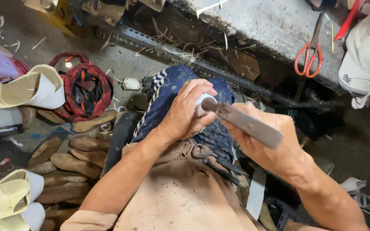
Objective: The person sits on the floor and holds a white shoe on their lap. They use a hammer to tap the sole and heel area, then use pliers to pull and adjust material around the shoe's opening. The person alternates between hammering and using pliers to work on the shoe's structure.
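Observation:
My left hand (185, 112) is closed around a small white object (201, 102) held over my knee, mostly hidden by the fingers. My right hand (266, 141) grips a flat metal blade (245, 122) whose dark tip rests against the white object. Both hands work above my lap, over dark blue trousers (172, 87) with white stripes. A pair of pliers (213, 159) lies on my lap just below the hands.
Orange-handled scissors (309, 53) lie on a concrete bench (270, 21) at the upper right. Several brown shoe soles (71, 160) are piled at the left, with rolled white sheets (31, 87) and a red bag (84, 87). A metal angle rail (219, 70) runs behind my knee.

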